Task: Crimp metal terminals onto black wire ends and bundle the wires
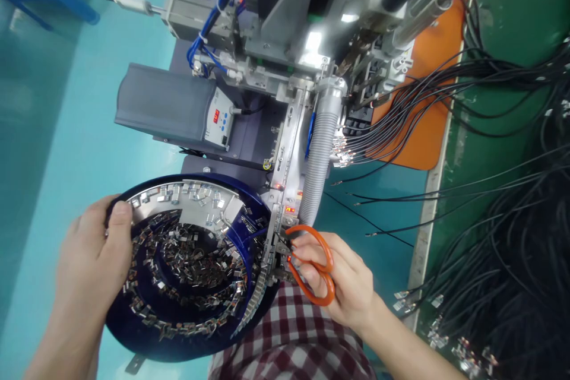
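My left hand (95, 255) grips the left rim of a dark blue vibratory feeder bowl (155, 347), thumb over the edge and fingers mostly hidden outside it. Small metal clip-like parts (191, 255) lie heaped in the bowl's middle and along its spiral ledges. My right hand (341, 276) is closed around scissors (327, 249) with orange loop handles. Their dark tips point left at the metal feed track (269, 243) on the bowl's right side; whether they touch it I cannot tell. A row of parts lines the curved track below.
A grey controller box (169, 104) with a red display stands behind the bowl. A ribbed grey hose (318, 160) runs beside the track, under the press machine (289, 24). Black cables (414, 101) with metal ends cross an orange board (427, 136); more hang at right.
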`<act>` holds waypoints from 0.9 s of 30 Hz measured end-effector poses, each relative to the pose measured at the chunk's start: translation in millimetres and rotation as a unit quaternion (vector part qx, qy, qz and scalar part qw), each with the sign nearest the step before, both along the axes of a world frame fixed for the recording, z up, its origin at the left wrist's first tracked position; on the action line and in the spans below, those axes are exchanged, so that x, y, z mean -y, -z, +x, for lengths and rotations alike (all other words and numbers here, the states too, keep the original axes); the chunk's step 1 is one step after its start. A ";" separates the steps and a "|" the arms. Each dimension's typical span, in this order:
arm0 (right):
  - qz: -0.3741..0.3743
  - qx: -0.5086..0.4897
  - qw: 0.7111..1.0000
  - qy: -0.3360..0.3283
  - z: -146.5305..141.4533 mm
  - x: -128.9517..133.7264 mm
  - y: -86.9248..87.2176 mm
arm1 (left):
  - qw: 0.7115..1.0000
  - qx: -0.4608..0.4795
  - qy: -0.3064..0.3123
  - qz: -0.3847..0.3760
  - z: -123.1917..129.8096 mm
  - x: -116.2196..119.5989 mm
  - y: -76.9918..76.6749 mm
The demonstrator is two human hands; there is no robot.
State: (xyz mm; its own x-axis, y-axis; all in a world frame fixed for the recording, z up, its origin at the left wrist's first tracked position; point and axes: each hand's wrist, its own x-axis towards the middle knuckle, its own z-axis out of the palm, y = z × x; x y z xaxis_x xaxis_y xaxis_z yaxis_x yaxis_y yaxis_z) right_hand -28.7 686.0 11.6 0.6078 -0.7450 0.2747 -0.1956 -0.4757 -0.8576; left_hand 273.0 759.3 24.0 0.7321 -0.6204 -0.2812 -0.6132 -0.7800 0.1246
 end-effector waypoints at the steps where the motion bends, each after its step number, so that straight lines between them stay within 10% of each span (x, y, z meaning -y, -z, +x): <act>1: 0.000 0.001 1.000 0.001 -0.1 0.1 0.0 | 1.000 0.000 -0.001 0.000 0.0 0.2 -0.1; 27: -0.025 0.016 0.995 0.096 -1.3 14.9 1.2 | 1.000 0.010 0.000 0.000 -0.7 0.1 0.4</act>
